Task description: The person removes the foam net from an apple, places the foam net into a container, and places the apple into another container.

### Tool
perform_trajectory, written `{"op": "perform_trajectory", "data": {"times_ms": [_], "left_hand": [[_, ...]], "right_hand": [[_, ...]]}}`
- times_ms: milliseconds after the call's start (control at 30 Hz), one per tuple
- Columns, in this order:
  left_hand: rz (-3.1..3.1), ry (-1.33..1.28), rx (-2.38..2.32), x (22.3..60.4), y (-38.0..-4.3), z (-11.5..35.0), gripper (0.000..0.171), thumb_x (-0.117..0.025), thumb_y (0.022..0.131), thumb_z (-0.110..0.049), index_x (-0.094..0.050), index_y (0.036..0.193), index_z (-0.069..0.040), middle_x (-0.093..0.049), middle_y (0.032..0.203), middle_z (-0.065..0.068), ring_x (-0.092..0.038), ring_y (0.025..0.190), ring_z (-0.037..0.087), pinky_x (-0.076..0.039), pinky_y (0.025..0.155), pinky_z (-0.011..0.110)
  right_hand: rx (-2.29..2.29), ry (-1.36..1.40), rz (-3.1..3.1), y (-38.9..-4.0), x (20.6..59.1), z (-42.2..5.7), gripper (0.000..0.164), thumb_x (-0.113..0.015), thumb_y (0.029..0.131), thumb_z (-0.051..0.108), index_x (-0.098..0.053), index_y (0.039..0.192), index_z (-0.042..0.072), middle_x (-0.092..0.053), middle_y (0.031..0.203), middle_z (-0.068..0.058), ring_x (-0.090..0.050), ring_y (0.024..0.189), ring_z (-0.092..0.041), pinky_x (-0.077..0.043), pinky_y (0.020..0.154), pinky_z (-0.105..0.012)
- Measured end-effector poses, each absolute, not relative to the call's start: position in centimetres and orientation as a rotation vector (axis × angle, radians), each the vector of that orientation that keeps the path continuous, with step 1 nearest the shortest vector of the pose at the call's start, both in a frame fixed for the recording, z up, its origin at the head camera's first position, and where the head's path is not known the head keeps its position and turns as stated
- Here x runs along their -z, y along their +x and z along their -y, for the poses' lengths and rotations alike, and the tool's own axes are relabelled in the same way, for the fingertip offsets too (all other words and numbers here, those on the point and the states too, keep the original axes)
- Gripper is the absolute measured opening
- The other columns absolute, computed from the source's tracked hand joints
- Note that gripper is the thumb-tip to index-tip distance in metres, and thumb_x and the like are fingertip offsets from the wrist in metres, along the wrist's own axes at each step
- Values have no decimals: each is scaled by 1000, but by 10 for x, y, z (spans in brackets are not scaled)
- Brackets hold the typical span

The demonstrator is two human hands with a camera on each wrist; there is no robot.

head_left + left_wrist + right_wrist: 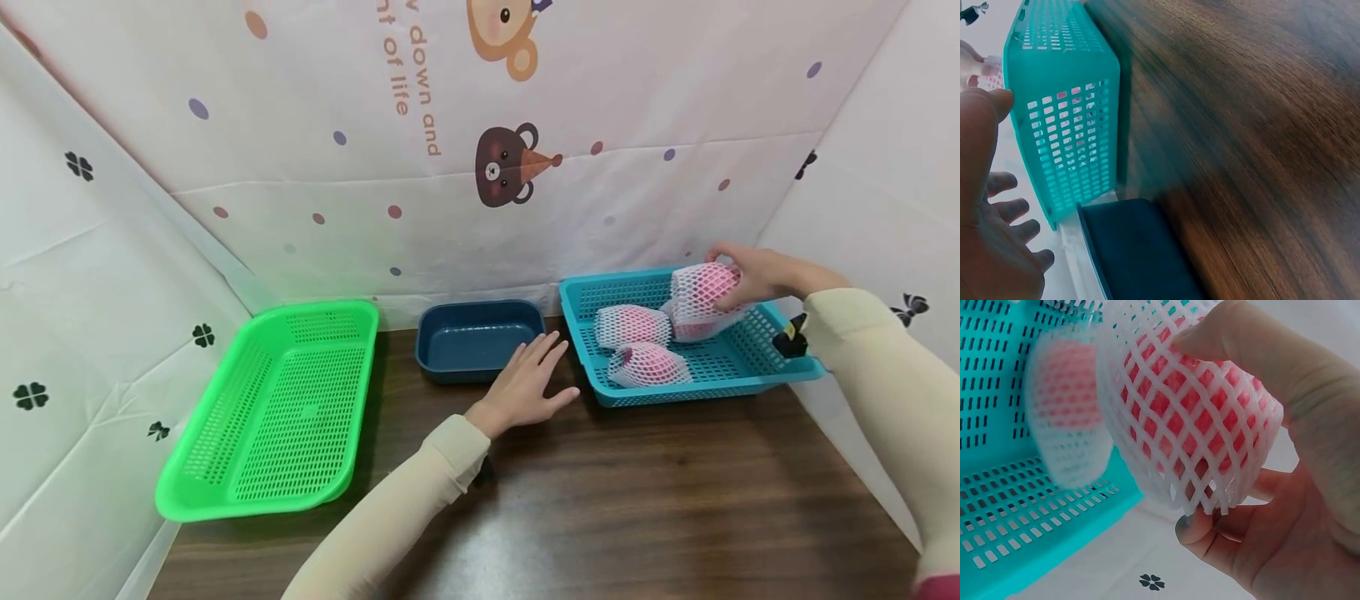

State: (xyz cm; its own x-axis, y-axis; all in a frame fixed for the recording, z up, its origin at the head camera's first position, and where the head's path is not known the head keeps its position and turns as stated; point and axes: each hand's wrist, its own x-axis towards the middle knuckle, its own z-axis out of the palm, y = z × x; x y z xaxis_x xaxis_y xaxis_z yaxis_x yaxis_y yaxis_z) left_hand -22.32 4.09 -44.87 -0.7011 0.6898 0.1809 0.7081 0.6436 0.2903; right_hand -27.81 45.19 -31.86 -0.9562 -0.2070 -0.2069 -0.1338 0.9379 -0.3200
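My right hand (759, 275) grips a pink fruit in a white foam net (708, 287) at the back right of the blue-green basket (675, 392). The right wrist view has my thumb on one side of this netted fruit (1179, 412) and fingers curled round its lower end. Beneath it, partly covered, lies another netted fruit (693, 330). Two more, a rear netted fruit (632, 326) and a front netted fruit (651, 366), lie at the basket's left. My left hand (522, 387), fingers spread and holding nothing, is between the basket and a dark blue tray (480, 371).
A large green basket (300, 417) with slotted sides stands on the left of the brown wooden table (615, 500). White printed sheets (435, 233) rise behind the containers and at both sides.
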Motion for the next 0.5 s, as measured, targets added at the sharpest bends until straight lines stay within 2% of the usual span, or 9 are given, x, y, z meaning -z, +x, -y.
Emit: {"op": "perform_trajectory", "data": {"times_ms": [133, 367, 500], "left_hand": [[2796, -1175, 523, 449, -224, -36, 76, -47, 96, -59, -27, 155, -15, -18, 162, 5, -16, 148, 23, -17, 118, 47], [2812, -1146, 533, 451, -223, -26, 76, -45, 96, -60, -26, 155, -15, -19, 162, 6, -12, 149, 20, -17, 118, 48], [2818, -1119, 531, 454, -224, -19, 77, -45, 96, -60, -27, 155, -14, -19, 161, 6, -15, 148, 23, -17, 117, 48]], "right_hand": [[453, -275, -2871, -274, 315, -448, 79, -84, 75, 33, -35, 132, 10, -55, 113, -28, -55, 92, -37, -52, 68, -47], [521, -305, -2888, -267, 312, -443, 76, -85, 75, 29, -36, 131, 13, -57, 114, -25, -56, 90, -33, -52, 68, -43], [580, -320, -2881, -261, 312, -440, 76, -85, 75, 26, -37, 131, 14, -57, 116, -24, -56, 91, -32, -53, 69, -43]]}}
